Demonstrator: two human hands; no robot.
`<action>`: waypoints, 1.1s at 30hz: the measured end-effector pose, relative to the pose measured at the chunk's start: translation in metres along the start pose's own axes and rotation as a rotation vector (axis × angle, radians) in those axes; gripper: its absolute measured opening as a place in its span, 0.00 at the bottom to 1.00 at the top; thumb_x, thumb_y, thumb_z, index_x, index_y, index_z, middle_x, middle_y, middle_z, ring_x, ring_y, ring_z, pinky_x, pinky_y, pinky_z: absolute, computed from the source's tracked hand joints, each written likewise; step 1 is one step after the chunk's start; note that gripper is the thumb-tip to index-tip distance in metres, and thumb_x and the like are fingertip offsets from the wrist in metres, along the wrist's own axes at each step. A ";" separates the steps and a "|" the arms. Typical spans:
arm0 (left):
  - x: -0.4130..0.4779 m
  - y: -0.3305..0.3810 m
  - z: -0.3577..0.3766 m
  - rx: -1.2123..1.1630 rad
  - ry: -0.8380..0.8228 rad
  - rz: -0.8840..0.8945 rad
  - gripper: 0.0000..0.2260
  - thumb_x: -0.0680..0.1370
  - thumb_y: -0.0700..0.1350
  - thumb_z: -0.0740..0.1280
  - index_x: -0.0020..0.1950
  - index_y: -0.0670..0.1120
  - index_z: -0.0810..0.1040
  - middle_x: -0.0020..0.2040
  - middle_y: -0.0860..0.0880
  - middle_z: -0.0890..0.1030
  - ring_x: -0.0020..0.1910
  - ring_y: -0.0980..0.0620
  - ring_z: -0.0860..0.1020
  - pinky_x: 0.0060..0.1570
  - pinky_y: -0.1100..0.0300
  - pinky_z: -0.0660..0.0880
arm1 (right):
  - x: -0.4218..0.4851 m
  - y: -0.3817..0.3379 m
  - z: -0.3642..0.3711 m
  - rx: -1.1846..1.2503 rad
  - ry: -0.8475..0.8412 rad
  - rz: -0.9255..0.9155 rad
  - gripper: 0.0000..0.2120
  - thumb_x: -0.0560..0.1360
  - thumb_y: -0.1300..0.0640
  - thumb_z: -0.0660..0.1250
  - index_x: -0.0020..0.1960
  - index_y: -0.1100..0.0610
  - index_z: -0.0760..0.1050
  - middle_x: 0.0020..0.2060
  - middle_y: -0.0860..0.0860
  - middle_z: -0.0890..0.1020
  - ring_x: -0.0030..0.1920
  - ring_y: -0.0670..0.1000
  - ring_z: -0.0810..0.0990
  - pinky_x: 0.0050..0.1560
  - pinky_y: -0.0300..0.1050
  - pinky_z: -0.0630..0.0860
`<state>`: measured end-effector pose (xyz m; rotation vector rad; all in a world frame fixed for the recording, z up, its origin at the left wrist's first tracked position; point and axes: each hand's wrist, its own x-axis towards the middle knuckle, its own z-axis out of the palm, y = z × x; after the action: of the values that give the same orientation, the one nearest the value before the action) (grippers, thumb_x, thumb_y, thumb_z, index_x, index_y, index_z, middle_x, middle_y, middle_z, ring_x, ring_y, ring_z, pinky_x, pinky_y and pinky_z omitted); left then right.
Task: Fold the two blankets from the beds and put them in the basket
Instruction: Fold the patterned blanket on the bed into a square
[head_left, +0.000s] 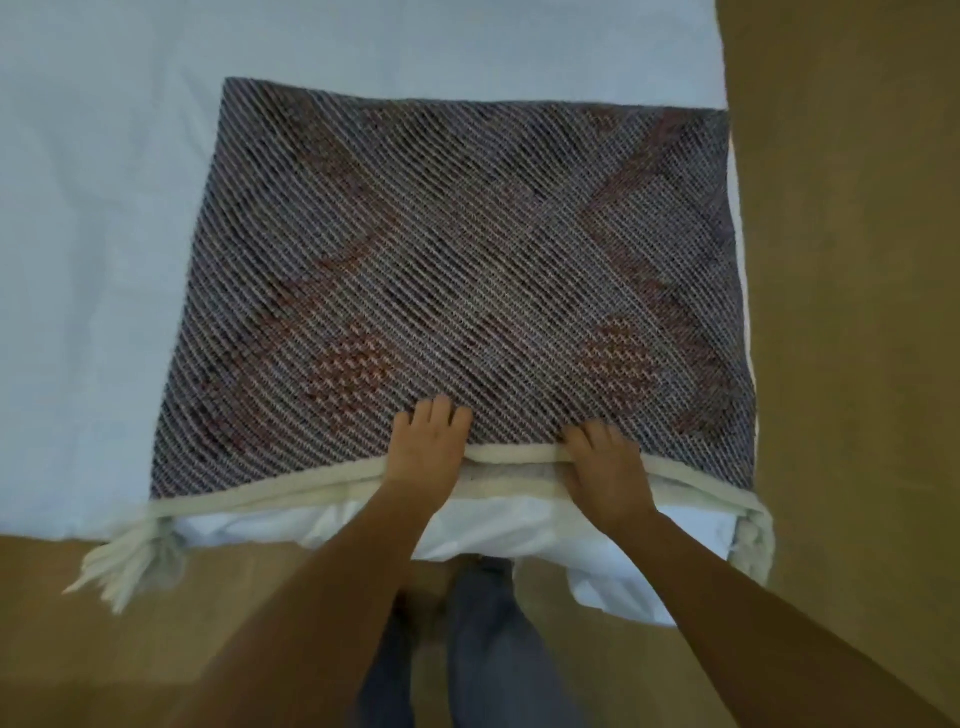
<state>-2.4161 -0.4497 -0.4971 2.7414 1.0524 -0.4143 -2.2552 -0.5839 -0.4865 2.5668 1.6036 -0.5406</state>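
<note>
Bed (93, 208) observed from above, covered in a pale blue-white sheet that fills the upper left of the view; its right edge and near edge are both visible. Floor (841, 260) is plain tan-brown and runs along the right side and across the bottom. The sheet hangs loose and rumpled over the near edge of the bed (519, 535). The person's legs in dark trousers (488, 649) stand directly against that edge. Blanket (467, 249) lies flat on the bed as a folded rectangle at the bed's near right corner, its right side almost level with the bed's right edge. The weave is diagonal, grey-purple with reddish patches. A cream hem (291, 496) borders its near side, and a cream fringe (130, 556) trails off the near left corner over the floor; more cream trim bunches at the near right corner. Both hands sit on the blanket's near edge, close to its middle and a little apart from each other. Left hand (428, 449) has its fingers spread on top of the weave with the thumb out of sight beneath the hem — it grips the edge. Right hand (605, 467) has its fingers bent over the hem, thumb likewise hidden, and also grips the edge. Between the hands the hem stands slightly raised, showing pale layers underneath.
</note>
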 end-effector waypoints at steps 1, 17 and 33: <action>0.004 0.001 -0.003 0.019 0.003 0.021 0.15 0.76 0.42 0.59 0.63 0.47 0.65 0.59 0.45 0.70 0.56 0.45 0.69 0.54 0.53 0.67 | 0.006 0.002 0.000 -0.021 -0.002 -0.021 0.14 0.69 0.60 0.68 0.55 0.60 0.75 0.50 0.58 0.78 0.50 0.61 0.76 0.48 0.51 0.71; -0.041 0.031 0.017 -0.080 -0.272 0.031 0.17 0.75 0.49 0.60 0.63 0.48 0.67 0.61 0.48 0.70 0.60 0.48 0.68 0.57 0.55 0.65 | -0.009 0.018 0.020 0.154 -0.266 -0.202 0.13 0.72 0.55 0.61 0.53 0.60 0.71 0.52 0.56 0.74 0.53 0.55 0.72 0.46 0.44 0.67; -0.039 0.034 0.016 -0.015 -0.077 -0.304 0.19 0.69 0.39 0.68 0.60 0.42 0.76 0.49 0.40 0.78 0.46 0.39 0.76 0.48 0.44 0.72 | -0.020 0.035 0.004 0.179 -0.094 -0.149 0.14 0.54 0.60 0.72 0.36 0.60 0.71 0.34 0.56 0.75 0.34 0.57 0.75 0.32 0.47 0.72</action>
<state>-2.4236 -0.5035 -0.4979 2.5325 1.4495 -0.5467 -2.2333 -0.6183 -0.4883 2.5103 1.7988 -0.8409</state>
